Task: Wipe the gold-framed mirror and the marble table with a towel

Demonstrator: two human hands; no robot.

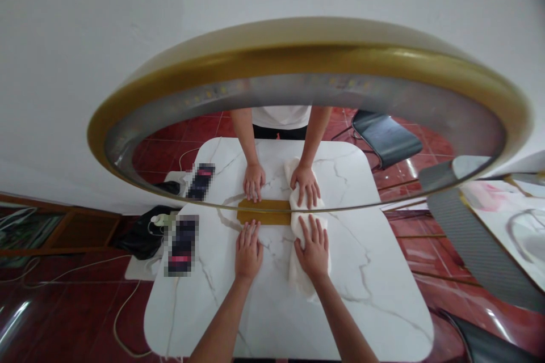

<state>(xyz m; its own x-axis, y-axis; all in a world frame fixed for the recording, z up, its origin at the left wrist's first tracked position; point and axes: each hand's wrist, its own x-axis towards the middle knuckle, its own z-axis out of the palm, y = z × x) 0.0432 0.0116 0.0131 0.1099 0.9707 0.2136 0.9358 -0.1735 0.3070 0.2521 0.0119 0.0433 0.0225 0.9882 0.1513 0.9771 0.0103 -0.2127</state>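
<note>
My left hand [248, 250] lies flat and open on the white marble table [374, 295], its fingertips close to the gold base [264, 216] of a large round gold-framed mirror [298, 57]. With fingers spread, my right hand [314, 247] rests flat on a white cloth [298, 278] that is bunched against the mirror's lower edge. Inside the mirror I see the reflection of both my hands, my forearms and my torso.
A pixelated dark object [183, 245] lies at the table's left edge. Beyond it on the red tiled floor [63, 306] are a black bag [140, 237] and cables. A second table with a grey ribbed item [472, 244] stands at the right.
</note>
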